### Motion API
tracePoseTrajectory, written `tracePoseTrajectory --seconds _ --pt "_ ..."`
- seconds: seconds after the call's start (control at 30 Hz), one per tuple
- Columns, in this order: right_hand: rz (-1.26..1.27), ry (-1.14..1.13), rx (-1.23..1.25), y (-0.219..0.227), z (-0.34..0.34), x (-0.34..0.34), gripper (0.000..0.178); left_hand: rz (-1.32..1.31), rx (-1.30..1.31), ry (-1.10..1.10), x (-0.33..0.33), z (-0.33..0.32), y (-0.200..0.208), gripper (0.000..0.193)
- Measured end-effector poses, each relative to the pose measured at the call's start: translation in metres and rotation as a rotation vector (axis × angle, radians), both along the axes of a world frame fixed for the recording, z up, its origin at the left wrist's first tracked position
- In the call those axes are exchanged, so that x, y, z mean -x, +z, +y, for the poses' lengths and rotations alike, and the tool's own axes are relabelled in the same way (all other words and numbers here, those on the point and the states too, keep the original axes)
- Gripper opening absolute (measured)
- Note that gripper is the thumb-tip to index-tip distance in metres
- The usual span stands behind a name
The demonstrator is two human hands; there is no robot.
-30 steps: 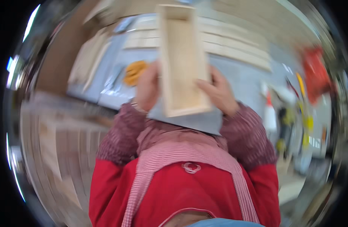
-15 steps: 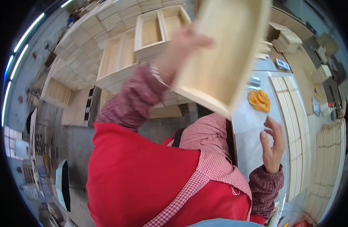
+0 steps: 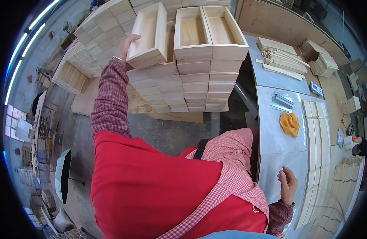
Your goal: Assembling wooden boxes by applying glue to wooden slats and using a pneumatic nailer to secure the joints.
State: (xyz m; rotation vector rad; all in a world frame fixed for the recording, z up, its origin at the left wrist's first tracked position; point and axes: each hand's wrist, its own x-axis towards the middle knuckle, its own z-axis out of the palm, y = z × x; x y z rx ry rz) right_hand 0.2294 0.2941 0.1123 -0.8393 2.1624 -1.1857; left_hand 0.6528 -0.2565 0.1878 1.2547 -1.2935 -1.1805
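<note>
I see a person in a plain red cloth top point(image 3: 151, 171), maroon checked sleeves point(image 3: 110, 95), a red-and-white gingham apron point(image 3: 230, 153) with a black band point(image 3: 200, 149), and a slim silvery bracelet point(image 3: 118, 59) between ten and eleven o'clock.

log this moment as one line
left hand: gripping wooden box at top of box stack | right hand: empty, over worktable | orange cloth: on worktable

The box point(image 3: 147, 34) is cream, the apron point(image 3: 230, 153) red-and-white checked.
</note>
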Motion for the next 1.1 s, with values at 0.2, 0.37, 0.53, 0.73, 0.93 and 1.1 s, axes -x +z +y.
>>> tracePoseTrajectory --seconds 0.2,0.37,0.53,0.73,0.93,1.1 --pt "-0.057 -0.007 -0.04 -0.001 -0.009 -0.009 0.032 -0.153 -0.011 -0.099 0.018 -0.02 -0.011 0.034" --pt "-0.041 0.012 -0.073 -0.004 -0.01 -0.012 0.034 -0.172 -0.041 -0.097 0.034 -0.018 -0.009 0.034" --pt "-0.026 0.022 -0.083 -0.01 -0.006 -0.013 0.035 -0.164 0.001 -0.113 0.035 -0.022 -0.012 0.032" --pt "-0.037 0.021 -0.1 -0.016 -0.002 -0.017 0.035 -0.316 0.047 -0.09 0.033 -0.015 -0.003 0.032" --pt "-0.056 -0.002 -0.086 -0.023 0.008 -0.022 0.034 -0.447 0.069 -0.125 0.035 -0.028 -0.003 0.035" --pt "0.01 -0.014 -0.044 -0.04 0.013 -0.024 0.031 -0.881 0.411 0.025 -0.001 -0.07 -0.013 0.046"
